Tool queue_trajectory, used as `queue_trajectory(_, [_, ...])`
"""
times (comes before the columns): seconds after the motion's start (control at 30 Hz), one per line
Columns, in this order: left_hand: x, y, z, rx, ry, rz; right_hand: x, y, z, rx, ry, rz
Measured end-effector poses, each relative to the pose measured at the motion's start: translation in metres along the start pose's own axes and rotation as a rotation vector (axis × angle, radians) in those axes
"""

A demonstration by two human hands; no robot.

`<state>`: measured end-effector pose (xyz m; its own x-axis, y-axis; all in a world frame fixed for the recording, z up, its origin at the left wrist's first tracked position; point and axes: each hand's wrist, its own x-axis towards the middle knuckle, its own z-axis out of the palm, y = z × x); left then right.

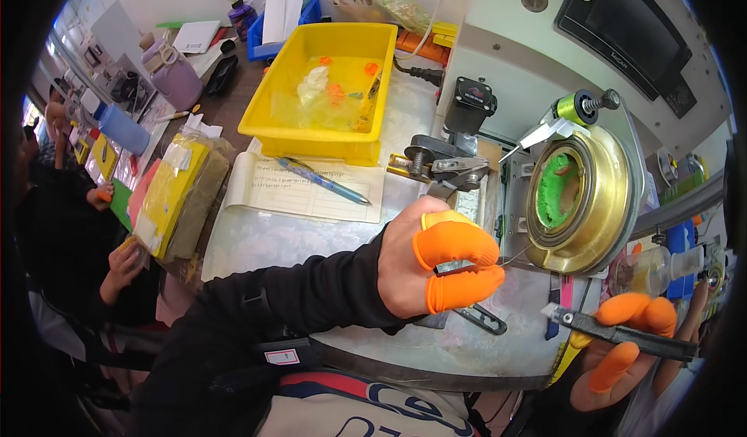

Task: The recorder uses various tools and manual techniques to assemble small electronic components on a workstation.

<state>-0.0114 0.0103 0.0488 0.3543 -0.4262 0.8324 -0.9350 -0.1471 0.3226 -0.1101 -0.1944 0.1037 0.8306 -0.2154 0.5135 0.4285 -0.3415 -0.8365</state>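
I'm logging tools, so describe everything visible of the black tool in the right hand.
The black tool is long, slim and straight, apparently plastic, with a pale, metallic-looking tip at its left end and a small round pale spot just behind it. It slants at the picture's lower right, left end higher. The right hand has it in its grip: orange-covered fingers show along its upper side, the orange-covered thumb just below. Its exact kind cannot be told.

Workshop, brass-ringed winding machine [607,211], yellow bin [319,148]
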Motion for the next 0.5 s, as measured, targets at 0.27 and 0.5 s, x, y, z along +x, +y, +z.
queue_trajectory(0.27, [-0.001, 0.002, 0.001, -0.035, -0.005, -0.028, 0.021, -0.008, 0.041, 0.007, -0.115, -0.135])
queue_trajectory(0.5, [-0.001, 0.0, -0.005, -0.054, -0.083, -0.019, 0.024, -0.008, 0.05, -0.024, -0.137, -0.024])
